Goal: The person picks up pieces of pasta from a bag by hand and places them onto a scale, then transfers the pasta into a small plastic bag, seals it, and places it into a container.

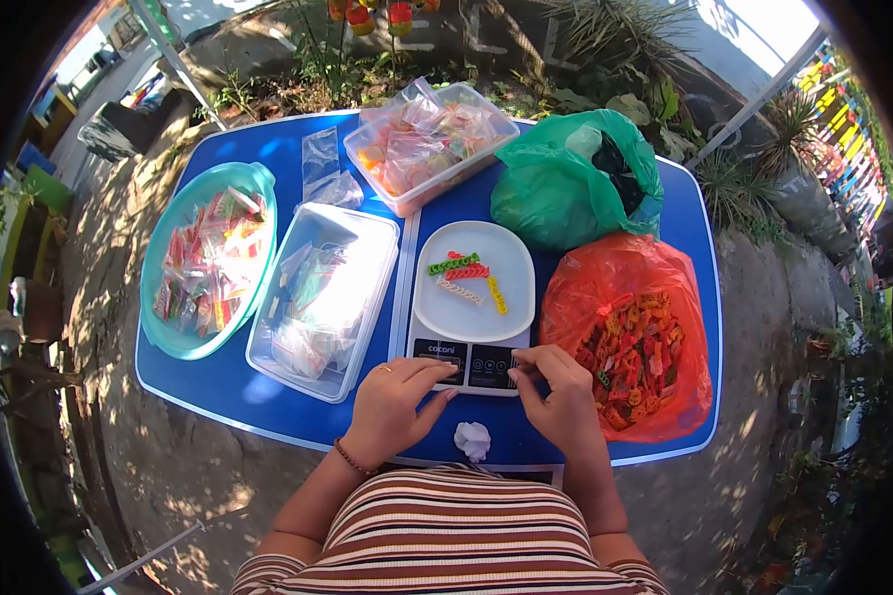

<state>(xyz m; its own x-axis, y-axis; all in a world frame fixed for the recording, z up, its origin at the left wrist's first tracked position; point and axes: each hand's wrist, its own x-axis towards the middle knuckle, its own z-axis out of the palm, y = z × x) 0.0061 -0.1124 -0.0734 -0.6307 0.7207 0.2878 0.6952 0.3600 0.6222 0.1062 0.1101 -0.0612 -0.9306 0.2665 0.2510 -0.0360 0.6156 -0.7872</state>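
A kitchen scale [466, 378] with a white body and dark front panel lies between my hands. On its white weighing plate [437, 312] are several spiral snack pieces [459, 290] in green, red, yellow and cream. My left hand [395, 405] is at the panel's left side, its fingers stretched out over the edge and thumb apart. My right hand [563, 395] is at the panel's right corner, fingers bent with a gap to the thumb. Neither hand visibly holds anything. A crumpled white wad [472, 440] lies on the table between my wrists.
The blue table [218, 392] bears a teal basin [156, 307] of filled packets, a clear tub [394, 248] with plastic bags, and another tub [506, 132] of packets behind. At right are a green bag [541, 188] and a red bag [605, 278] of colored snacks.
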